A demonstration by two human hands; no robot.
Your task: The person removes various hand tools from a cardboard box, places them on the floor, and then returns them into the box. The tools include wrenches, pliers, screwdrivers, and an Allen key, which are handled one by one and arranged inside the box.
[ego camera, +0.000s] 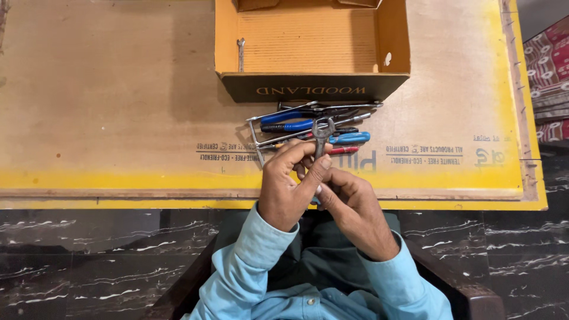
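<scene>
Both of my hands meet at the near edge of a plywood board (118,106) and hold one pair of grey metal pliers (322,131) upright, jaws pointing away from me. My left hand (288,185) wraps its fingers around the handles from the left. Pressed against it, my right hand (354,208) grips the lower handles from the right. Just beyond the jaws lies a pile of hand tools (314,127): blue-handled pliers, a red-handled tool and several steel spanners.
An open cardboard box (394,41) stands at the far middle of the board, with one small spanner (240,53) inside at its left wall. A dark marble floor shows below the board. Patterned red fabric (548,59) lies at the right edge.
</scene>
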